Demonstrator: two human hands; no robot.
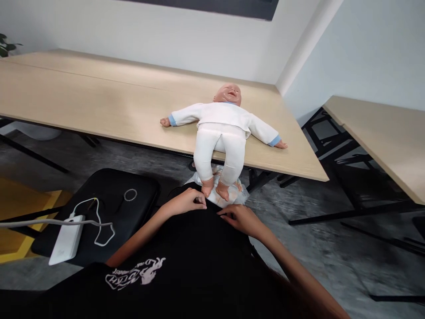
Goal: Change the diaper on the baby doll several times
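A baby doll [221, 128] in a white top and white trousers lies on its back on the wooden table [99, 102], arms spread and legs hanging over the near edge. Its bare feet rest on a crumpled white printed diaper [239, 193] just below the edge. My left hand [185, 202] is curled, fingertips pinched at the edge of the black cloth [199, 248] on my lap, next to the doll's left-side foot. My right hand [241, 218] is also closed, pinching the same black edge just below the diaper.
A black chair seat [133, 212] at my left holds a white power bank [66, 241] with a white cable and a small bead ring [130, 194]. A second wooden table [385, 137] stands at the right, with black frames and grey floor between.
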